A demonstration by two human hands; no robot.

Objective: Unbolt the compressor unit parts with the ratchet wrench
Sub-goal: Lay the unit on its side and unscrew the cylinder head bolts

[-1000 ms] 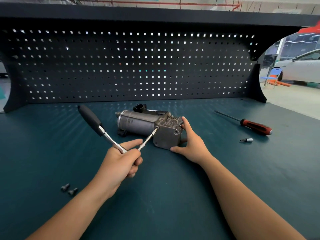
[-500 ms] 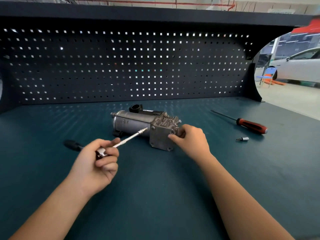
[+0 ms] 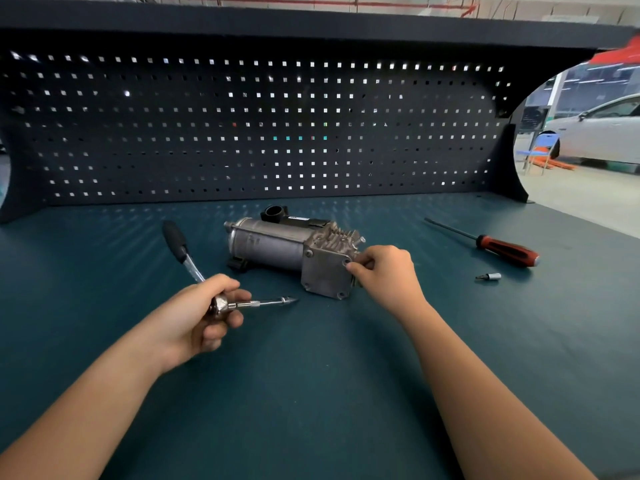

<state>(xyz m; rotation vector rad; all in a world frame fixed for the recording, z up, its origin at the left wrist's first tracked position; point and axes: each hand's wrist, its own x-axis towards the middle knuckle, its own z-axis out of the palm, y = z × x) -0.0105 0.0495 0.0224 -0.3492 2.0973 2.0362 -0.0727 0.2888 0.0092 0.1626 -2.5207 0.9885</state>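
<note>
The grey metal compressor unit (image 3: 277,245) lies on its side in the middle of the green bench. Its square end plate (image 3: 323,271) faces me. My left hand (image 3: 194,317) grips the ratchet wrench (image 3: 221,303) at its head. The wrench's black handle (image 3: 175,240) points up and away to the left. Its extension bar with a bit (image 3: 277,301) points right and hangs just short of the plate, touching nothing. My right hand (image 3: 388,271) pinches at the plate's upper right corner, fingertips on a bolt hole there.
A red-handled screwdriver (image 3: 502,247) lies at the right of the bench, with a small loose bit (image 3: 489,276) in front of it. A dark pegboard wall (image 3: 242,133) closes off the back. The bench's right edge opens onto a workshop floor.
My left hand has drawn the wrench back off the compressor toward me and swung its handle up. My right hand has shifted from the plate's edge to pinching at its upper right corner.
</note>
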